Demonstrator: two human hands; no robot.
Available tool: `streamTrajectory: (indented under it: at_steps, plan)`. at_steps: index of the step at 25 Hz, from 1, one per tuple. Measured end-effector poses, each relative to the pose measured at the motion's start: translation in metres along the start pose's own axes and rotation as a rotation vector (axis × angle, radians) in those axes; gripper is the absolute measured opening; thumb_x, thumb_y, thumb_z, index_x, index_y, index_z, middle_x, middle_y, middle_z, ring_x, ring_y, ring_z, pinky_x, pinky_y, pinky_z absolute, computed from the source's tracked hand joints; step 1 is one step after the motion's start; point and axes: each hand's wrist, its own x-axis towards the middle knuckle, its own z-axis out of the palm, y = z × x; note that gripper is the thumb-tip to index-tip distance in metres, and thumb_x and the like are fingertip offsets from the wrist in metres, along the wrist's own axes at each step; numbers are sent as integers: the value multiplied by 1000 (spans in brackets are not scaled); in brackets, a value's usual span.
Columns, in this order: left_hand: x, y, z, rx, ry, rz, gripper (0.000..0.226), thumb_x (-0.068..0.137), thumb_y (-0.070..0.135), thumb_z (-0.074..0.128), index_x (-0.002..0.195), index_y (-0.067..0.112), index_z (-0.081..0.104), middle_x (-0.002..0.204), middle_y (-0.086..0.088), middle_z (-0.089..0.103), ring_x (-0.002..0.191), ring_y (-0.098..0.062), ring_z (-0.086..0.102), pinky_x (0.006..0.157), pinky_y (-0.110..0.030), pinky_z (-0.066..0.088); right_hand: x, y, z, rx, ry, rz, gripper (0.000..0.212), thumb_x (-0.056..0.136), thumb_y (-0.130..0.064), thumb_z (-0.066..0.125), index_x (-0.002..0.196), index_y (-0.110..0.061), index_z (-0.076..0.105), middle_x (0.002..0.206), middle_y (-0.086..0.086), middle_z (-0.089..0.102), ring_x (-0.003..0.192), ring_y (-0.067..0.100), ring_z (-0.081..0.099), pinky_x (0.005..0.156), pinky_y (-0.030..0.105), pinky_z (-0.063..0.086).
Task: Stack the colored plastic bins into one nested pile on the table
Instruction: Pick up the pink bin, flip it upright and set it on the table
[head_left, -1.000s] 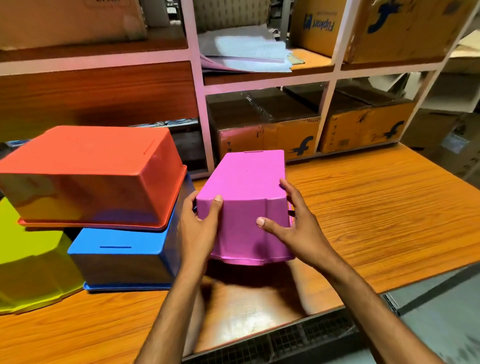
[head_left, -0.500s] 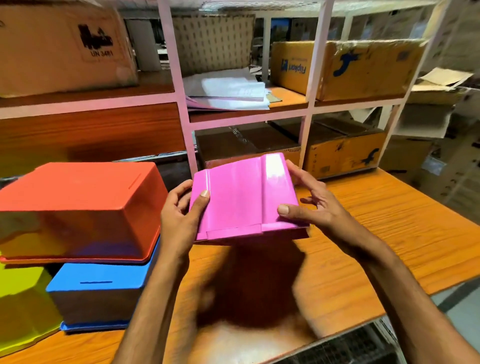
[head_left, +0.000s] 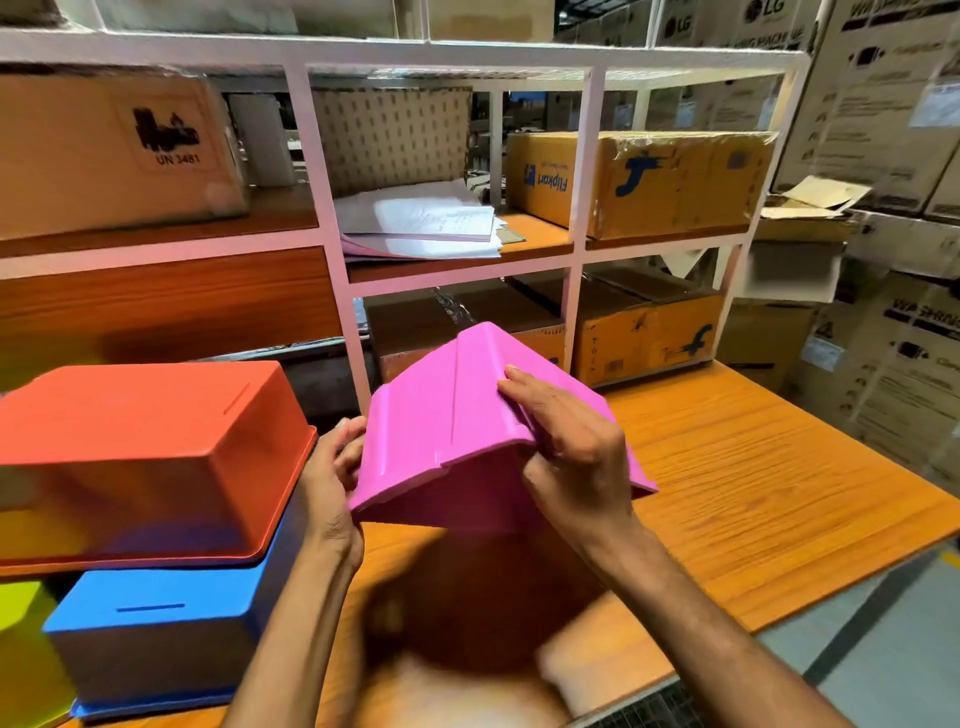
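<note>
A pink bin (head_left: 441, 421) hangs tilted in the air above the wooden table (head_left: 753, 467), its underside turned up and its opening facing down toward me. My left hand (head_left: 332, 483) grips its left rim. My right hand (head_left: 566, 447) holds the right side, fingers spread over a corner. To the left, an orange bin (head_left: 140, 457) lies upside down on an upside-down blue bin (head_left: 156, 634). A yellow-green bin (head_left: 26, 654) shows at the far left edge.
A white-framed shelf unit (head_left: 337, 270) stands at the back of the table, holding cardboard boxes (head_left: 639, 182) and a stack of papers (head_left: 426, 223). Large cartons (head_left: 883, 130) are piled to the right, beyond the table's edge.
Both hands have lifted the pink bin off the table and tipped it, so its base swings up and away. The view has risen toward the shelves.
</note>
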Motion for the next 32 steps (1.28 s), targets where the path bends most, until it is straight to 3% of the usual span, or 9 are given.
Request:
streamTrajectory:
  at_steps: [4,6,9,12,17,23,26,28,32]
  plan:
    - [-16,9,12,-112,-211,82,49,94,68,53,113,30,77,122,-5,74,109,-13,71,88,-29,57,31,12,-3,61,362,318,58,71,24,53,117,-6,76,106,6,79,95,10,74,79,23,57]
    - [-27,9,20,76,-294,204,57,87,78,54,121,35,70,126,2,71,116,-11,66,95,-30,53,45,27,-10,97,480,492,49,71,16,49,101,-11,77,81,-8,71,72,-7,60,66,14,46]
    - [-40,3,25,466,-294,471,39,90,58,67,127,45,64,120,12,67,110,-5,65,85,-18,54,51,56,-18,133,558,735,25,71,7,48,78,-13,63,61,-10,47,53,2,40,56,22,35]
    - [-44,-6,30,639,-218,682,48,92,14,70,136,32,65,102,12,57,89,-5,59,74,-11,45,48,80,-20,322,531,928,21,79,6,51,74,-14,54,58,-6,45,53,2,34,56,27,33]
    - [-48,-1,49,690,-114,838,52,88,1,65,137,17,65,98,5,50,81,-3,50,72,-15,42,24,85,-33,594,131,1067,16,92,-4,66,94,-20,67,86,-5,73,72,4,64,72,30,53]
    - [-38,3,46,524,-40,666,36,95,4,66,127,19,70,96,5,55,80,1,54,73,-10,43,-41,52,-53,686,-260,1098,47,99,1,56,127,-37,62,121,-15,69,103,2,65,81,25,52]
    - [-29,-17,28,509,-26,421,32,100,10,63,131,14,67,119,-9,67,101,-14,63,88,-32,54,-31,27,-67,684,-282,920,66,97,9,55,144,-37,55,134,-8,64,113,8,63,80,21,55]
    - [-26,-39,16,598,-96,304,37,104,16,58,140,10,61,130,-13,66,111,-33,62,95,-50,51,-24,6,-67,541,-326,782,68,94,8,59,143,-39,56,130,2,57,105,7,57,85,16,50]
    - [-39,-78,19,606,-244,83,42,108,20,48,149,11,51,150,-11,54,139,-27,50,113,-48,42,-28,-18,-54,395,-239,807,69,91,5,65,150,-26,46,118,2,50,87,8,50,89,16,45]
